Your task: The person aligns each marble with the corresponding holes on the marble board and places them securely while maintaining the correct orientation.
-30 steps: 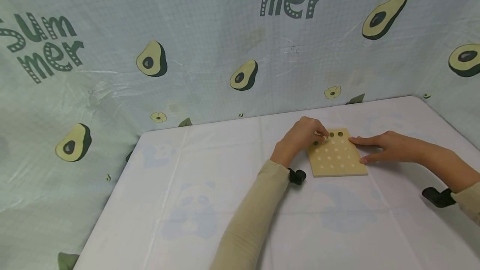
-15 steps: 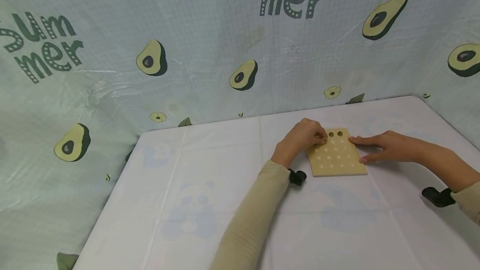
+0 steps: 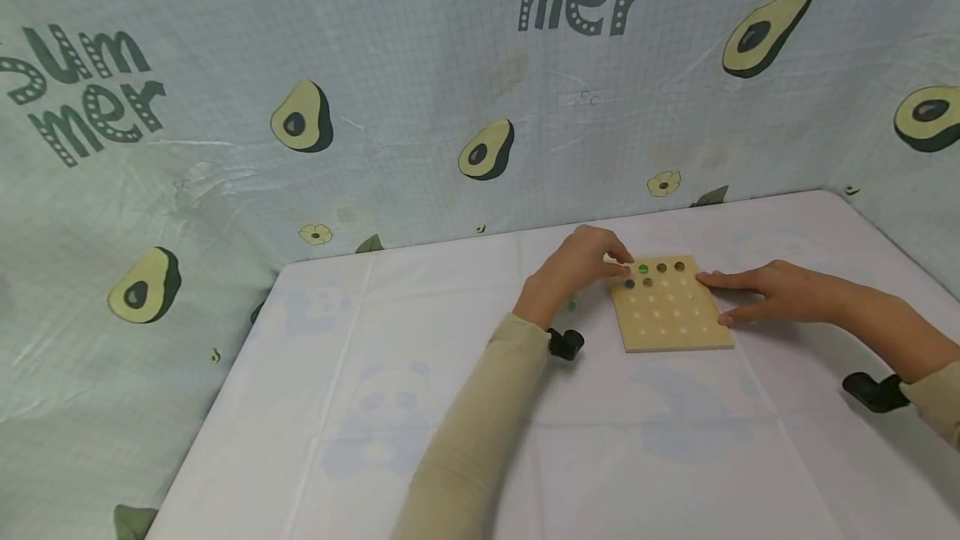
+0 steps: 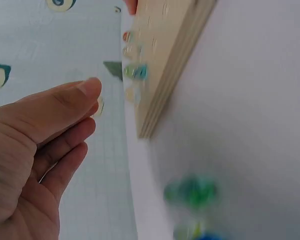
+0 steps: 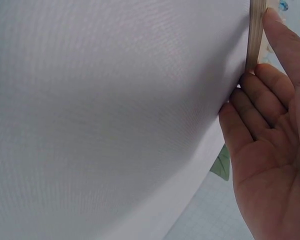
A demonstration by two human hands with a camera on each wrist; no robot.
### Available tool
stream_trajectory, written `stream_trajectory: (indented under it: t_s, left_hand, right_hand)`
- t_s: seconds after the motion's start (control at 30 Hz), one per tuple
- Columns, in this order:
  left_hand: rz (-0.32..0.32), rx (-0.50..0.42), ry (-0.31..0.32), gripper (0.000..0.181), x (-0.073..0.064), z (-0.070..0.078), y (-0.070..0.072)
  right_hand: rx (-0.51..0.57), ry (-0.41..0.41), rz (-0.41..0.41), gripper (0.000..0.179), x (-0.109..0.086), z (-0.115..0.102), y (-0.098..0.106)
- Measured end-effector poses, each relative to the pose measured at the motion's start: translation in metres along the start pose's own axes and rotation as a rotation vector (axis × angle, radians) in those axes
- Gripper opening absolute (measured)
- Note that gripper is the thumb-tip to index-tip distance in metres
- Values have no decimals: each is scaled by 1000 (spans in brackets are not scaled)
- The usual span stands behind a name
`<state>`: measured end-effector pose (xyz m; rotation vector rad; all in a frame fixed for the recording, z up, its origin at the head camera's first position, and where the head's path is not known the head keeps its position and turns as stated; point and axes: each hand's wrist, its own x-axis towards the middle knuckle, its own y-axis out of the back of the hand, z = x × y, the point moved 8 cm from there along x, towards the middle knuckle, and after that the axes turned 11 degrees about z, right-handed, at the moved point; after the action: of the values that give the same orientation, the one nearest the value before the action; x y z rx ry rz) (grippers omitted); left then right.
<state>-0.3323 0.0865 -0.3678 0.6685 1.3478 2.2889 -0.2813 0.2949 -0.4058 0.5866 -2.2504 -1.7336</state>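
A square wooden board (image 3: pixel 678 332) with rows of round hollows lies at the right of the table. Glass marbles sit in hollows along its back, among them a green marble (image 3: pixel 643 269) and a blue marble (image 3: pixel 630 283). My left hand (image 3: pixel 573 269) is at the board's back left corner, fingers loosely bent, with nothing visible between thumb and fingers (image 4: pixel 65 142). My right hand (image 3: pixel 780 294) rests against the board's right edge with extended fingers (image 5: pixel 277 80). More marbles (image 4: pixel 192 192), blurred, lie on the table beside the board, below the left hand.
The white table (image 3: pixel 360 390) carries faint printed animals. Behind it hangs a pale sheet (image 3: pixel 405 65) with avocados and lettering, meeting the table's back edge close to the board. Black wrist straps (image 3: pixel 566 344) sit at both cuffs.
My left hand has drawn back leftward from the marble rows, uncovering several marbles and one on the table under the wrist. The right hand and board stay put.
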Motion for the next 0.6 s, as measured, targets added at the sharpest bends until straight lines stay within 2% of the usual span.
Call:
stream_trajectory:
  t_s: [0.13, 0.33, 0.43, 0.6]
  left_hand:
    - [-10, -33, -16, 26, -12, -20, 19]
    - [-107, -70, -17, 27, -36, -50, 34]
    - [-138, -82, -17, 25, -48, -59, 37]
    - [-151, -77, 2, 17, -64, -65, 41]
  right_hand:
    - [-1, -7, -1, 82, 0, 0, 0]
    - [14, -16, 5, 83, 0, 1, -2]
    - [14, -17, 6, 83, 1, 1, -3]
    - [8, -2, 10, 83, 1, 2, -1]
